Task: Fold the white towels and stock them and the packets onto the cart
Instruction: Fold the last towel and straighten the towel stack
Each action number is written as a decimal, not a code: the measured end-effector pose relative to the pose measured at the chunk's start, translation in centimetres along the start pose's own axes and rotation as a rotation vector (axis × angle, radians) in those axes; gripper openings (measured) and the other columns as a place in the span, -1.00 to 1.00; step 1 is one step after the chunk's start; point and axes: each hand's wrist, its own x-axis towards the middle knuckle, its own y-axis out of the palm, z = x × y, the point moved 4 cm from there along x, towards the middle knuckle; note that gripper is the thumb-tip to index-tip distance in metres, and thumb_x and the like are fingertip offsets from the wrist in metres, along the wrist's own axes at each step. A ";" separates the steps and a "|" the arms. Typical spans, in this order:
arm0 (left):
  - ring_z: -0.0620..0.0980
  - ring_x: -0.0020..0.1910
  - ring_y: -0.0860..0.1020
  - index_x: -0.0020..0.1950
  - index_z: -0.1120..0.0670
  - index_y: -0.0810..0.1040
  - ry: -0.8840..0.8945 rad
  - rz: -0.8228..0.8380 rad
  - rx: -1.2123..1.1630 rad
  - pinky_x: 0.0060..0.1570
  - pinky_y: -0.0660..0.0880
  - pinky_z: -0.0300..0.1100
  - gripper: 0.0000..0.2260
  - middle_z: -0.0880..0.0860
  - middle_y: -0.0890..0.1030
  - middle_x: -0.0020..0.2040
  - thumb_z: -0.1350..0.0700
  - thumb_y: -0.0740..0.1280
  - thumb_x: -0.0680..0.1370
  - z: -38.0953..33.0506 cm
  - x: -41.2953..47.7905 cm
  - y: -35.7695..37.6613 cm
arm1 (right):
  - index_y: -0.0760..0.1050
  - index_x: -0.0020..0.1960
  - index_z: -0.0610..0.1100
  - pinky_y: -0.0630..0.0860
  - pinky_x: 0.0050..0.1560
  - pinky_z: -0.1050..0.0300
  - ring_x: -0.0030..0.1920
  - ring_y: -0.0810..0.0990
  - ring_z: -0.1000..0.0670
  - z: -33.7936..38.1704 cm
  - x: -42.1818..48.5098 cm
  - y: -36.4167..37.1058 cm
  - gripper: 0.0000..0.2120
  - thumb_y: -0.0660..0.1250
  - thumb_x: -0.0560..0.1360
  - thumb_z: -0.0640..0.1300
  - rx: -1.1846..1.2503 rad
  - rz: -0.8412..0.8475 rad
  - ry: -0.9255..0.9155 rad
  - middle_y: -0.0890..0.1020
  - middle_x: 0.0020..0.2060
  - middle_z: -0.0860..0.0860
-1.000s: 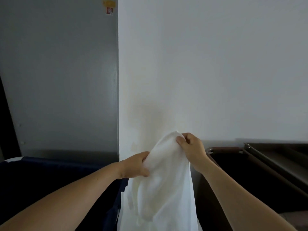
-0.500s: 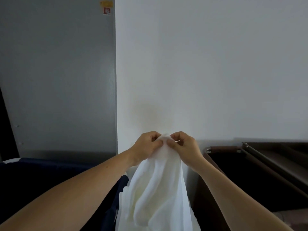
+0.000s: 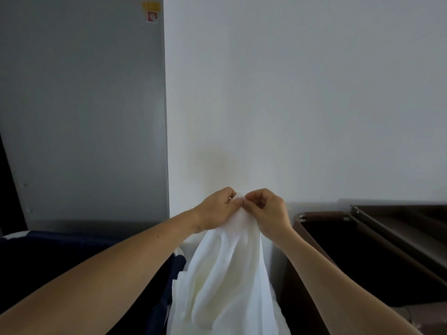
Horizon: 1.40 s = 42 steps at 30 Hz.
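Observation:
A white towel (image 3: 227, 274) hangs bunched in front of me, held up at its top edge. My left hand (image 3: 217, 209) and my right hand (image 3: 268, 210) pinch that top edge side by side, knuckles almost touching. The towel's lower part drops out of the frame at the bottom. To the right stands the dark brown cart (image 3: 362, 240), with its open top compartment and a metal rail. No packets are in sight.
A white wall (image 3: 302, 93) rises straight ahead, with a grey door panel (image 3: 82, 105) to its left. A dark blue fabric bin (image 3: 60, 252) sits at the lower left under my left arm.
My left hand climbed from the towel's side up to its top edge and met my right hand there. Over the last half second both hands stayed nearly still.

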 end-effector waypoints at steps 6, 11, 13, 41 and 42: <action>-0.17 -0.20 0.44 -0.02 0.07 0.49 0.112 0.018 0.156 -0.24 0.36 -0.42 -0.78 -0.06 0.53 -0.13 -0.01 0.15 0.69 -1.5 -0.1 -0.9 | 0.63 -0.15 0.00 0.58 -0.06 0.19 -0.20 0.65 0.13 0.3 -0.2 0.0 -0.90 0.50 0.47 -0.17 0.048 -0.018 -0.021 0.70 -0.26 0.11; -0.17 -0.35 0.33 -0.22 0.08 0.38 0.174 -0.022 0.194 -0.29 0.32 -0.38 -0.69 -0.09 0.39 -0.31 0.01 0.15 0.69 -1.8 -0.5 -1.3 | 0.64 -0.12 0.06 0.55 -0.07 0.23 -0.18 0.64 0.15 0.7 -0.6 0.2 -0.86 0.46 0.51 -0.19 0.069 -0.028 -0.054 0.70 -0.24 0.13; -0.13 -0.33 0.33 -0.18 0.19 0.39 0.208 -0.104 0.193 -0.31 0.30 -0.32 -0.68 -0.04 0.40 -0.30 0.04 0.13 0.70 -2.4 -0.1 -2.2 | 0.59 -0.10 0.05 0.55 -0.12 0.22 -0.23 0.61 0.14 1.2 -0.4 0.2 -0.87 0.47 0.50 -0.17 0.049 -0.032 -0.064 0.67 -0.28 0.13; -0.17 -0.32 0.34 -0.11 0.14 0.37 0.218 -0.598 0.241 -0.38 0.28 -0.44 -0.77 -0.09 0.39 -0.28 0.09 0.09 0.70 -5.7 5.3 -11.0 | 0.67 0.17 0.00 0.44 0.08 0.32 0.04 0.57 0.20 -2.2 -2.2 -0.1 -0.72 0.27 0.57 -0.20 -0.294 0.362 0.260 0.66 0.07 0.13; -0.18 -0.32 0.34 -0.10 0.14 0.37 0.228 -0.593 0.229 -0.38 0.29 -0.47 -0.77 -0.09 0.39 -0.27 0.09 0.09 0.70 -5.9 5.3 -10.6 | 0.68 0.15 0.00 0.42 0.17 0.28 0.10 0.56 0.17 -1.8 -2.3 0.6 -0.75 0.29 0.57 -0.17 -0.284 0.371 0.230 0.64 0.11 0.14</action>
